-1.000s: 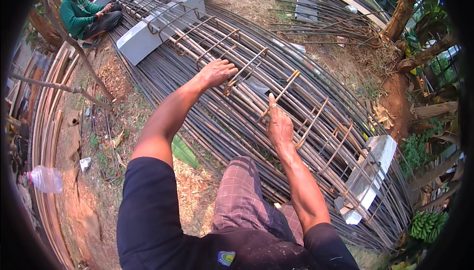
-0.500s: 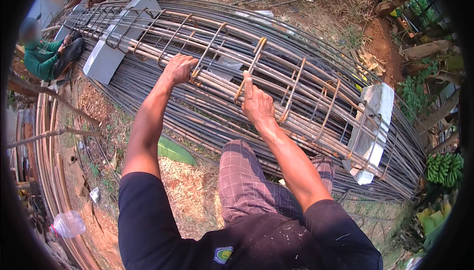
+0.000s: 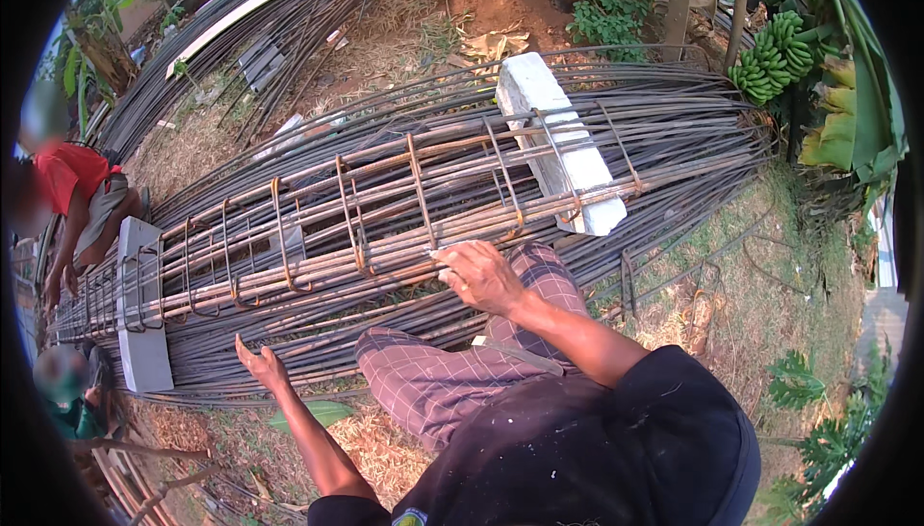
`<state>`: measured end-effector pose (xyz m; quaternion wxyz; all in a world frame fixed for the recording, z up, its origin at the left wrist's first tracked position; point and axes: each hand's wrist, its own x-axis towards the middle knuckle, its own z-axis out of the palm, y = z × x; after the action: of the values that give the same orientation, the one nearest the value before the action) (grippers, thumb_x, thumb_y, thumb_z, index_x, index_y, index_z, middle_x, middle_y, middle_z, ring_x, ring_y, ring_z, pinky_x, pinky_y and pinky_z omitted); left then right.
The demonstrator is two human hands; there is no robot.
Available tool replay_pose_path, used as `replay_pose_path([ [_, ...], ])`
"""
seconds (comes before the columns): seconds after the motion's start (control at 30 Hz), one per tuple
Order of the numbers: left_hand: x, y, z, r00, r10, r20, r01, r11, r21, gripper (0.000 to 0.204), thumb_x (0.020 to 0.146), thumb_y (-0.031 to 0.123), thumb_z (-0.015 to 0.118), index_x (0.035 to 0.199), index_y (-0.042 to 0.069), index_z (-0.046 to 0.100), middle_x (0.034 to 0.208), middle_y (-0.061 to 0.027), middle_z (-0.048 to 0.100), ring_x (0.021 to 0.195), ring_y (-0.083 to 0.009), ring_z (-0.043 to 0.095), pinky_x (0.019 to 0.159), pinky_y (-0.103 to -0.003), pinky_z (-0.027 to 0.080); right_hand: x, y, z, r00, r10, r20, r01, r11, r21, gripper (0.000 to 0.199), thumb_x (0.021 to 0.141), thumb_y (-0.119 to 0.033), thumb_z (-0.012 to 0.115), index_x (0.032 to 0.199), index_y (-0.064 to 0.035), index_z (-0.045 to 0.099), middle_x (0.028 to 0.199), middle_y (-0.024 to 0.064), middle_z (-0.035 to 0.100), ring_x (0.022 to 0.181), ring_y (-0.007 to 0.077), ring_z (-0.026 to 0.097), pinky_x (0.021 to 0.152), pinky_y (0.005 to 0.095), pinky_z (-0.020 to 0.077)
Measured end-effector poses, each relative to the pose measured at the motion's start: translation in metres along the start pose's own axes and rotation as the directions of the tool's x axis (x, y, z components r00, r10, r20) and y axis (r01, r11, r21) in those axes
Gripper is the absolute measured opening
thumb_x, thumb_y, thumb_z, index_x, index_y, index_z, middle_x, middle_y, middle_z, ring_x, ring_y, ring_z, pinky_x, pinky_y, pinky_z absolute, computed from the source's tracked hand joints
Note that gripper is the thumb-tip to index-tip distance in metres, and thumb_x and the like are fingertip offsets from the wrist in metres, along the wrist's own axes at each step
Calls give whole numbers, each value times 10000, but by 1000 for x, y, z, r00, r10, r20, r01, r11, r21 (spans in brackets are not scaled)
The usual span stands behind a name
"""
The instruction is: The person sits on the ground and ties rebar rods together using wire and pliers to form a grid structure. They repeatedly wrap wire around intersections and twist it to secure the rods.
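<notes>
Grass and brown dirt [image 3: 500, 1] lie outdoors around a big heap of long, dark rods [image 3: 207, 358]. Think of a clock face, with 12 at the top of the view. On the heap is a long metal cage [image 3: 422, 189]. It is made of rusty rods with loops bent around them, and it runs from 9 o'clock across the middle to 2 o'clock. Some loops cross over a white block [image 3: 553, 146] at 1 o'clock. More loops cross a gray block [image 3: 144, 309] at 9 o'clock.

The right hand [image 3: 481, 278] is near the middle, by the near side of the cage. Its fingers are bent, but I cannot tell if its grip has hold of anything. The left hand [image 3: 262, 367] is at 8 o'clock, over the edge of the heap. Its grip is let go, with the thumb apart and nothing in it.

One person in red [image 3: 67, 175] bends over the cage at 9 o'clock. Green bananas [image 3: 770, 59] hang at 2 o'clock.
</notes>
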<state>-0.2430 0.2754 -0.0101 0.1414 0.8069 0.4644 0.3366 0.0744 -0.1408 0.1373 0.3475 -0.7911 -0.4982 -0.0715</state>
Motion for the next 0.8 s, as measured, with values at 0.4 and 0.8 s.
replay_pose_path([
  [0.4, -118, 358, 8, 903, 379, 203, -196, 784, -589, 248, 930, -19, 598, 1167, -34, 671, 1090, -161, 690, 977, -257, 692, 881, -353, 543, -31, 284, -167, 864, 436, -251, -500, 688, -526, 181, 930, -161, 642, 1095, -103, 689, 1091, 120, 669, 1100, 322, 646, 919, 473, 515],
  [0.8, -102, 508, 184, 656, 603, 453, -526, 797, -297, 509, 1007, 253, 563, 1465, 39, 496, 1516, -218, 473, 1418, -371, 430, 1157, -480, 357, -44, 307, -162, 888, 346, -304, -450, 791, -415, 167, 920, -224, 669, 1071, -156, 691, 1123, 41, 644, 1147, 259, 583, 974, 445, 421],
])
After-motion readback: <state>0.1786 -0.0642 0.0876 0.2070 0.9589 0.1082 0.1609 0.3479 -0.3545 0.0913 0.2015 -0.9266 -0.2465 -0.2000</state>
